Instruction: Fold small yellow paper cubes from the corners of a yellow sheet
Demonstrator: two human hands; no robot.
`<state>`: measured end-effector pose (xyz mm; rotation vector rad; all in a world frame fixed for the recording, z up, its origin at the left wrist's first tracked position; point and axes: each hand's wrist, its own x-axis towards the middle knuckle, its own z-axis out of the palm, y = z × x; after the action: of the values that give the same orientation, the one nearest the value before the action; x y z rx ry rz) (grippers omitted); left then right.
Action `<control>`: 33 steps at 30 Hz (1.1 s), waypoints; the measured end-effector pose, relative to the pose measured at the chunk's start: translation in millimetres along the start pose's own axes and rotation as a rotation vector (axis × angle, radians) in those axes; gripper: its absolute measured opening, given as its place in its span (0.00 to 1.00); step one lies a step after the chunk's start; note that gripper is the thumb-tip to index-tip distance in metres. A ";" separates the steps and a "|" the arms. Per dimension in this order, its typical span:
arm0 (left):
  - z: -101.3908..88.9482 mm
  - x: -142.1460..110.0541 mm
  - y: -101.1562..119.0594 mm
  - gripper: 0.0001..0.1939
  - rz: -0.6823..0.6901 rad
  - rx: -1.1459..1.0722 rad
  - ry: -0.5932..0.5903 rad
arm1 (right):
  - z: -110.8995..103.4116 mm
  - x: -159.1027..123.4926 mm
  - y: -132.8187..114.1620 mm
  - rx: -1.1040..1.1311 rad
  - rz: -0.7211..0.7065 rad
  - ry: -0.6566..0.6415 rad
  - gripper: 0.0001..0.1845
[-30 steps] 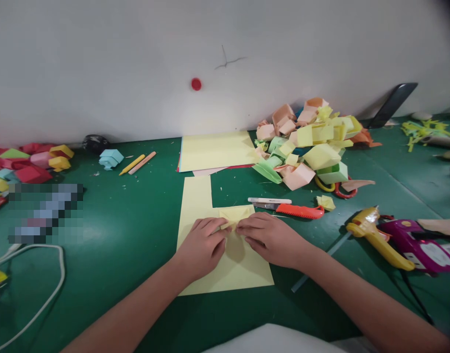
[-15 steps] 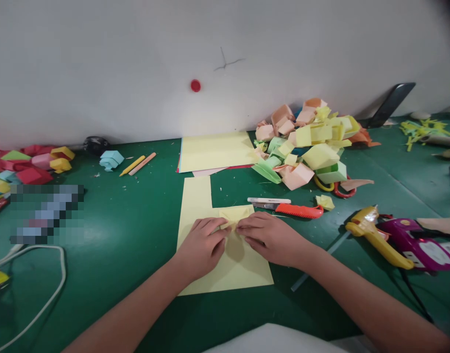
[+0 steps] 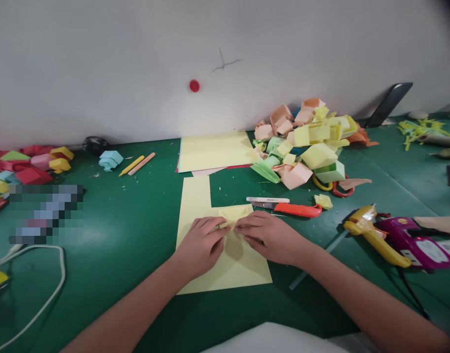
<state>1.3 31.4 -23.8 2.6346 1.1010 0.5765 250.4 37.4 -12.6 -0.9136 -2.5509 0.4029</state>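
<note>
A small folded piece of pale yellow paper point(image 3: 235, 213) is pinched between my two hands, above a larger pale yellow sheet point(image 3: 225, 279) lying on the green table. My left hand point(image 3: 204, 240) grips its left side with thumb and fingers together. From the right, my right hand point(image 3: 269, 235) closes its fingertips on the same paper. The fingers partly hide the folds. Just beyond the right hand lie a red-handled cutter knife point(image 3: 297, 210) and a white pen point(image 3: 268, 200).
Behind lies a stack of coloured sheets point(image 3: 215, 152). Folded paper pieces point(image 3: 305, 142) heap at the back right, beside scissors point(image 3: 343, 190). A yellow and purple glue gun point(image 3: 379, 235) rests at the right. More folded pieces point(image 3: 33, 164), two crayon-like sticks point(image 3: 137, 164) and a white cable point(image 3: 63, 274) occupy the left.
Both hands keep the same pinch on the folded paper, with hardly any movement. The whole view has shifted very slightly.
</note>
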 end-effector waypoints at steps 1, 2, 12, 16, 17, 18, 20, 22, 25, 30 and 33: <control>-0.1 0.1 0.1 0.18 -0.002 -0.001 0.001 | -0.3 -0.1 -0.1 0.003 0.003 -0.003 0.15; -0.3 0.1 0.2 0.18 -0.003 -0.001 0.001 | -0.5 -0.1 -0.1 0.006 0.006 -0.008 0.15; -2.1 1.0 1.3 0.18 -0.008 -0.003 -0.015 | 0.0 -0.5 -0.5 0.003 -0.002 0.008 0.15; -2.1 0.8 1.1 0.18 0.000 -0.005 -0.020 | 0.0 -0.2 -0.6 -0.005 -0.002 0.014 0.15; -2.0 0.8 0.9 0.18 0.003 -0.004 -0.019 | 0.0 -0.2 -0.6 -0.003 -0.001 0.014 0.15; -1.9 0.8 0.8 0.18 0.004 -0.003 -0.018 | 0.1 -0.2 -0.6 -0.001 0.002 0.013 0.15; -1.7 1.0 0.4 0.18 0.001 -0.005 -0.013 | 0.2 -0.3 -0.5 0.001 0.005 0.006 0.15; -1.9 1.4 0.1 0.17 -0.002 -0.008 -0.012 | 0.0 -0.5 -0.4 -0.001 0.006 0.002 0.15; -3.0 2.6 0.3 0.17 0.001 -0.007 -0.024 | -0.4 -0.4 -0.2 0.000 0.006 0.005 0.15; -7.0 5.9 4.7 0.17 0.010 0.029 -0.062 | 1.8 -0.8 -1.2 -0.013 0.014 0.021 0.15; -8.5 7.3 8.8 0.16 0.017 0.057 -0.087 | 4.6 -2.0 -1.9 -0.048 0.033 0.030 0.15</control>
<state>7.7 31.1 -11.1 2.6920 1.0856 0.4353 248.6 34.0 -16.5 -0.9726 -2.5306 0.3366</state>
